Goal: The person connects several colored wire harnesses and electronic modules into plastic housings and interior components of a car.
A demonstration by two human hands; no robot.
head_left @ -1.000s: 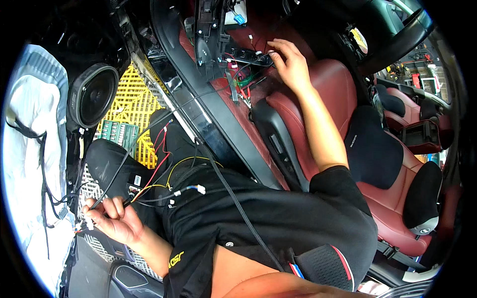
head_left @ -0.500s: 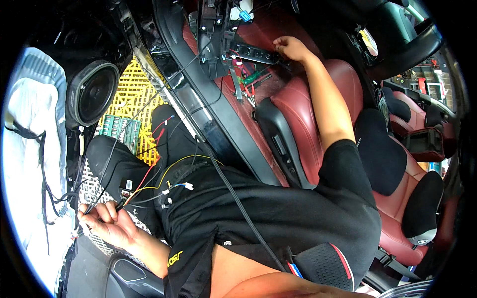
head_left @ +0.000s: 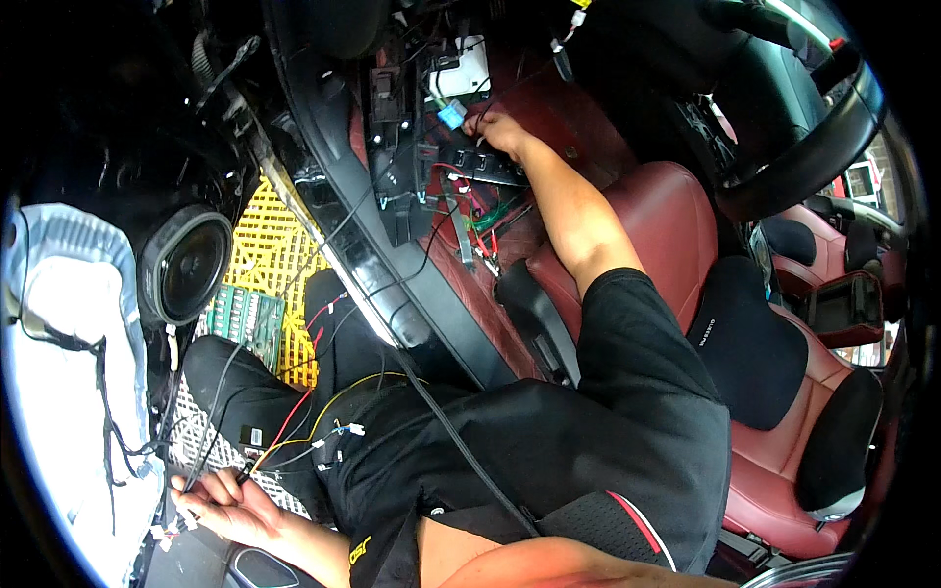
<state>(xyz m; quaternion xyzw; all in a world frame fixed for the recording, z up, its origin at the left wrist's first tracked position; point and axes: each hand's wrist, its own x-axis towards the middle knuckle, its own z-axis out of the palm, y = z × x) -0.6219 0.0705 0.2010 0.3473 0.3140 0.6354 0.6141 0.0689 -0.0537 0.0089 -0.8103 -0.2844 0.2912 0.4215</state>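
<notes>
My left hand (head_left: 230, 505) is low on the left, its fingers curled round a wiring harness (head_left: 245, 473). Red, yellow and black wires run out of the harness across my lap, and a small white plug (head_left: 355, 429) lies on my clothes. On the far side, my right arm reaches over the red seat, and my right hand (head_left: 498, 134) has its fingers bent in beside a blue connector (head_left: 451, 115). Whatever those fingertips grip is too small to make out. Just below this hand lies a black plastic trim strip (head_left: 480, 165).
Red-handled pliers (head_left: 487, 245) and a green-handled tool (head_left: 487, 218) lie on the red floor near the seat (head_left: 637, 235). A round speaker (head_left: 191, 265) is at left. A green socket set (head_left: 245, 318) rests on yellow grating (head_left: 284, 235). The steering wheel (head_left: 823, 147) is right.
My right hand has moved left from the end of the black trim strip to beside the blue connector. My left hand keeps its hold on the harness. The view has shifted.
</notes>
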